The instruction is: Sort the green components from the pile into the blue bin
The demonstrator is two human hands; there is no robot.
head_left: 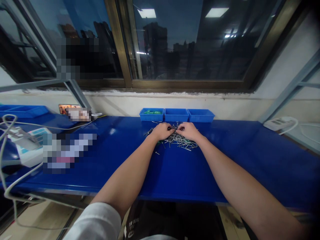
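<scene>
A loose heap of thin silvery metal pins with small heads, like nails or screws (183, 142), lies on the blue table. My left hand (163, 131) rests at the heap's left side with its fingers curled and the fingertips pinched together. Facing it from the right, my right hand (188, 131) is also closed in a pinch over the heap. Both sets of fingertips nearly meet. Whatever sits between them is too small to make out. Some green bits show beside my left hand, and one pin lies apart, nearer to me.
Behind the heap stand three joined blue bins (176, 115); the left one holds green items. To the left are a white device like a scale (33, 146), cables, a propped phone (68, 109) and a blue tray (23, 111). A white power strip (277, 123) lies at right.
</scene>
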